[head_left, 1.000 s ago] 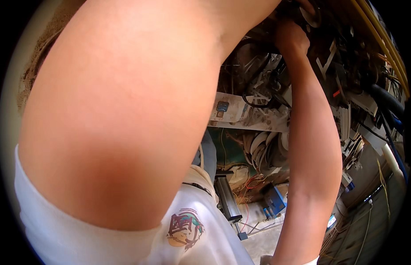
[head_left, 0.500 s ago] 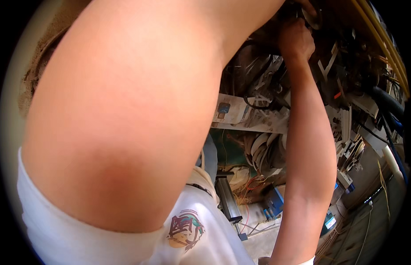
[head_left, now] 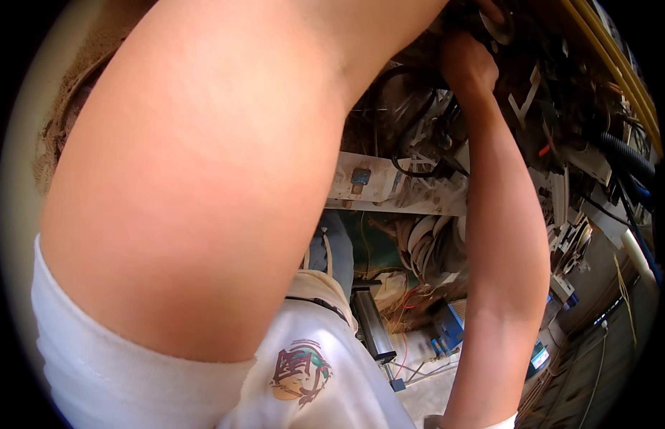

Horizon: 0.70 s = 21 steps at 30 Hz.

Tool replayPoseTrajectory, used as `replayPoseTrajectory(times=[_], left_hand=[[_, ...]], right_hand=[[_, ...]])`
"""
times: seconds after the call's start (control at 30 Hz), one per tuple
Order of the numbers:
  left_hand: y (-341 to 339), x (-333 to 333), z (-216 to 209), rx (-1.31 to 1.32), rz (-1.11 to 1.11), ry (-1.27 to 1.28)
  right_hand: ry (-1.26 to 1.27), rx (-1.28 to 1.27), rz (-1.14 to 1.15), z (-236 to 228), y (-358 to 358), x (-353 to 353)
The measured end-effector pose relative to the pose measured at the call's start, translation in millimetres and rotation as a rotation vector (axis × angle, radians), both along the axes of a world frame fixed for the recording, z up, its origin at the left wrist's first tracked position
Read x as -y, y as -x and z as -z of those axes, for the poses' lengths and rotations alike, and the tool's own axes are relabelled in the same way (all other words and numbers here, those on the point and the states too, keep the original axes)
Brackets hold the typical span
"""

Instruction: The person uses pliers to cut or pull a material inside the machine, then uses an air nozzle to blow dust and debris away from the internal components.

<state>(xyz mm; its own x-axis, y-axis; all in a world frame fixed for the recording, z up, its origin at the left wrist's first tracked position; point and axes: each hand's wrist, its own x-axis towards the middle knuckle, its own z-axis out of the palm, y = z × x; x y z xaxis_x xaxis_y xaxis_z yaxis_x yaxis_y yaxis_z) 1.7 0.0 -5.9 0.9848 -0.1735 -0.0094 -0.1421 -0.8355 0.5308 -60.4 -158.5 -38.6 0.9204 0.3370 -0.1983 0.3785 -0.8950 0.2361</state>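
My left arm [head_left: 196, 179] fills the left half and reaches up to the right, past the top edge. Of my left hand [head_left: 492, 10] only a finger or so shows at the top, beside a round metal disc [head_left: 499, 30]; its grip is cut off by the frame. My right arm rises from the lower edge, and my right hand [head_left: 470, 63] is closed just below and left of that disc. Its fingers are curled away from me in dark shadow, so what they hold is hidden. A black cable [head_left: 412, 172] loops below the hand.
Around my hands lies a dense clutter of scrap strips [head_left: 525, 100]. A white panel [head_left: 379, 177] crosses the middle, with curved pale pieces [head_left: 427, 243] under it. Yellow pipes [head_left: 611, 61] and a black corrugated hose [head_left: 624, 154] run along the right. A blue box [head_left: 447, 323] stands lower down.
My right hand has shifted slightly left, its fingers now less visible. My left upper arm has moved a little left, uncovering more of the panel.
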Motion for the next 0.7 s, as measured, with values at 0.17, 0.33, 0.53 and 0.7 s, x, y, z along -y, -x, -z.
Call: replayPoseTrajectory(times=[0.17,0.33,0.53,0.7], left_hand=[[-3,9,-6,0.025,0.023,-0.006],[1,-2,2,0.018,-0.004,-0.024],[-4,1,-2,0.038,0.012,-0.033],[-3,1,-2,0.036,0.004,-0.043]], right_hand=[[0.032,-0.016,0.021,10,-16,16],[-0.034,0.019,0.063,-6,6,-5],[0.065,-0.077,-0.017,-1,-3,3],[-0.063,0.055,0.034,3,1,2]])
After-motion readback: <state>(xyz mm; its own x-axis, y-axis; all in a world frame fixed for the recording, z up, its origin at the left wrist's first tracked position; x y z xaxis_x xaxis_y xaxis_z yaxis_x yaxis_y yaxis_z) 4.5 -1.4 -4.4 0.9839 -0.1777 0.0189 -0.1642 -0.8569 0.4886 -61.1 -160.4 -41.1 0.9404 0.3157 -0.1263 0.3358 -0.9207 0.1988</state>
